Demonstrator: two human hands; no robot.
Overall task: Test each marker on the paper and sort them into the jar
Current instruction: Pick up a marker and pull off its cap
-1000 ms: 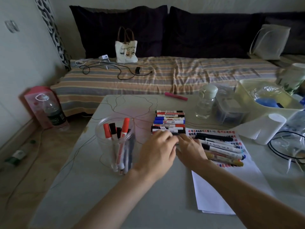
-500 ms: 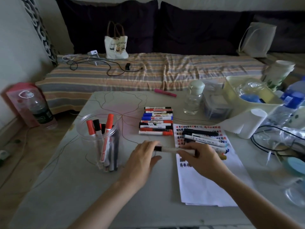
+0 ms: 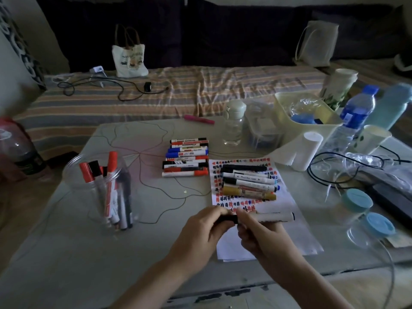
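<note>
Both hands grip 1 marker (image 3: 265, 217) held level over the near end of the paper (image 3: 263, 246): left hand (image 3: 200, 230) pinches the black cap end, right hand (image 3: 259, 230) wraps the white barrel. Jar (image 3: 100, 188) with sorted markers stands well left of the left hand; untested rows lie beyond both hands on the bench (image 3: 66, 253).

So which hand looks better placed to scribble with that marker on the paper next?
Probably the right hand: it grips the marker by its white barrel, directly above the paper, while the left hand only pinches the black cap end.
</note>
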